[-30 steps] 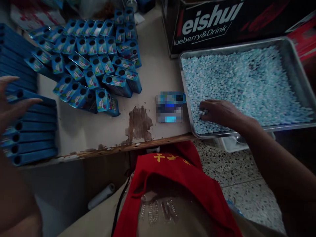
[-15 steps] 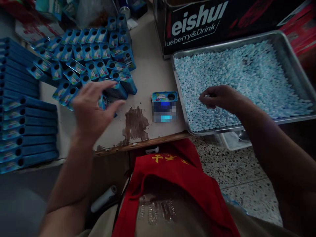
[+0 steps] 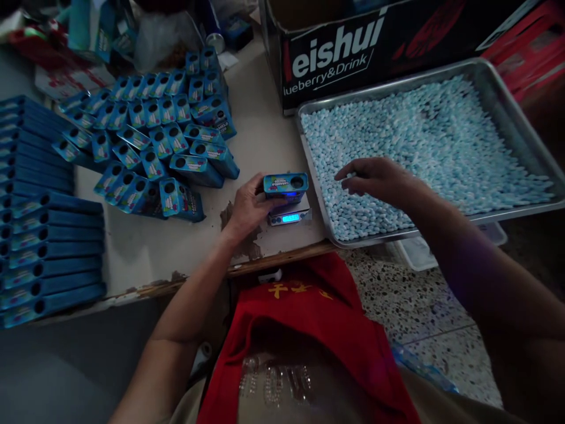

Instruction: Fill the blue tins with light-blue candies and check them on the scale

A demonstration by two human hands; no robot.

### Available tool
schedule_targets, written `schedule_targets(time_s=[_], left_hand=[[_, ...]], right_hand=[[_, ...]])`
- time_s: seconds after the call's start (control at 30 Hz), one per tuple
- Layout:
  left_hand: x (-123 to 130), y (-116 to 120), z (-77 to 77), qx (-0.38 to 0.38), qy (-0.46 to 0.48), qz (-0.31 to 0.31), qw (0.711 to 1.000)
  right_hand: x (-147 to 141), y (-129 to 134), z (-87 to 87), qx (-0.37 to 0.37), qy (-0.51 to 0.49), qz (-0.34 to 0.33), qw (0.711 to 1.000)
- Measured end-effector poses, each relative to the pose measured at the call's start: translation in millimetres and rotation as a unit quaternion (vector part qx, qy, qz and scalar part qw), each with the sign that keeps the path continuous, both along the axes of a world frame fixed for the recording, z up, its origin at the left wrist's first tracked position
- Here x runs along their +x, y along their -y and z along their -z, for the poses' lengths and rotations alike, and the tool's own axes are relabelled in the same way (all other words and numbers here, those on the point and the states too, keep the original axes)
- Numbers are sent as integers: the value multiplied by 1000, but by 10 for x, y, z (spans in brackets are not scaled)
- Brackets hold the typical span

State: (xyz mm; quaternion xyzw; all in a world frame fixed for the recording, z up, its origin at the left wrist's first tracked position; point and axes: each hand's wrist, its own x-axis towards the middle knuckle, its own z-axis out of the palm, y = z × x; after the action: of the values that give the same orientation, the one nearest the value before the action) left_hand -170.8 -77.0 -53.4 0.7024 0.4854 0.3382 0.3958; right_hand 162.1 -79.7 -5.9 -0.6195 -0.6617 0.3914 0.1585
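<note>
My left hand (image 3: pixel 251 207) is closed around the left end of a blue candy box (image 3: pixel 285 182), fingers behind and thumb along the front. The box has a dark round hole on its top and stands at a small digital scale (image 3: pixel 289 218) with a lit display; whether its base rests on the scale is hard to tell. Over the left part of a metal tray (image 3: pixel 339 240) hovers my right hand (image 3: pixel 375 178), its fingers loosely apart, with nothing visible in them. Pale blue and white candies (image 3: pixel 441 147) fill the tray.
Left of the scale stand many similar blue boxes (image 3: pixel 168 112), with more stacked (image 3: pixel 57 253) at the table's left end. A black carton (image 3: pixel 331 56) is behind the tray. The table's worn wooden front edge (image 3: pixel 282 254) runs above a red apron (image 3: pixel 304 294).
My left hand has moved right from the standing boxes and taken hold of the box at the scale. My right hand stays over the candies, its fingers now looser.
</note>
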Motion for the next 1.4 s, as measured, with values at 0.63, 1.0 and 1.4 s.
schedule_targets(time_s=[0.63, 1.0, 1.4], left_hand=[[533, -526, -214, 300, -135, 38, 944], [94, -131, -104, -58, 266, -132, 953], [-340, 268, -407, -75, 212, -128, 966]], right_hand=[[-475, -166, 360, -272, -613, 212, 711], [-368, -39, 329, -152, -532, 254, 794], [-1287, -2, -355, 162, -225, -64, 959]])
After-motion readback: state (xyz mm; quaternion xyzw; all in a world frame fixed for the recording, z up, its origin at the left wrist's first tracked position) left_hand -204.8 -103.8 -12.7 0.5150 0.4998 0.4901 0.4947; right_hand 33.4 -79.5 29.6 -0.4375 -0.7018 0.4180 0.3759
